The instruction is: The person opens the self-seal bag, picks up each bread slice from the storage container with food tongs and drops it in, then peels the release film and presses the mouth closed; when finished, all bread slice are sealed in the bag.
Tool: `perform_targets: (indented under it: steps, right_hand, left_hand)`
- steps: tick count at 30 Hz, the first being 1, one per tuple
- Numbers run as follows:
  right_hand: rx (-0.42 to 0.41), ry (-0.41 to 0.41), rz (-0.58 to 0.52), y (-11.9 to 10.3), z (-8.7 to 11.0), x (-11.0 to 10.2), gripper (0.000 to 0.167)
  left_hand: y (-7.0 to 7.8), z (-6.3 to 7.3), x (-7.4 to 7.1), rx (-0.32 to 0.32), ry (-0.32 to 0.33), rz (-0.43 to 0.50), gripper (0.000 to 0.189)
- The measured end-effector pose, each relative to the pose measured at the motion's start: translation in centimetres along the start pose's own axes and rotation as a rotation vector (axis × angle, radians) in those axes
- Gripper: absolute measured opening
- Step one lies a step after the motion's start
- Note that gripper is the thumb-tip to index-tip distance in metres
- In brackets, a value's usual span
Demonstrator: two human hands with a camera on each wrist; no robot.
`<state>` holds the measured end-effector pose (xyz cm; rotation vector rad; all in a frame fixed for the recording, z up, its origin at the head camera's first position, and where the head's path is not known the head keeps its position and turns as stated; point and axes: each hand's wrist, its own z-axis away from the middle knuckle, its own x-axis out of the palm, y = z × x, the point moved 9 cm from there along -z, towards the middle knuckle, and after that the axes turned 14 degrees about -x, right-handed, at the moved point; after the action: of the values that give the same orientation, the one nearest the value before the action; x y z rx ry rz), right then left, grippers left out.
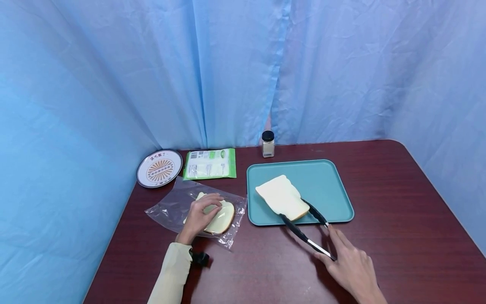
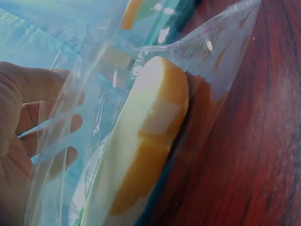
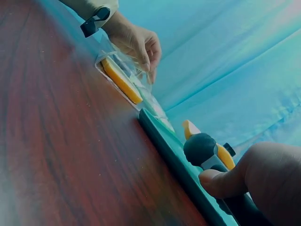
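Note:
A clear plastic bag (image 1: 167,209) lies on the table with a slice of bread (image 1: 221,219) inside. My left hand (image 1: 203,213) is over that slice and pinches the bag's film between thumb and fingers; in the left wrist view the film crosses in front of the fingers (image 2: 70,157). With my right hand (image 1: 351,264) I grip black-tipped metal tongs (image 1: 317,248). Their tips stand on either side of another bread slice (image 1: 282,196), at its near end, over the teal tray (image 1: 334,190). The brown crust (image 2: 141,179) of the bagged slice shows up close.
Behind the bag lie a green-and-white packet (image 1: 210,164) and a round patterned plate (image 1: 159,169) at the left edge. A small black-capped jar (image 1: 268,144) stands behind the tray. Blue curtains (image 1: 235,71) hang along the table's back and sides.

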<state>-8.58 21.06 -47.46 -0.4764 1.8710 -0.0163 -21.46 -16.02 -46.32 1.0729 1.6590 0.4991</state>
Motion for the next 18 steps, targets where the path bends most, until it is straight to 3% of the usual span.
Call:
perform_targets:
  steps: [11, 18]
  right_hand:
    - [-0.082, 0.063, -0.024, -0.6, 0.8, -0.6, 0.084]
    - [-0.151, 0.053, -0.016, -1.4, 1.2, -0.6, 0.082]
  left_hand:
    - [0.1, 0.1, 0.0, 0.004, 0.016, -0.002, 0.013]
    - [0.1, -0.1, -0.1, 0.004, 0.000, -0.002, 0.012]
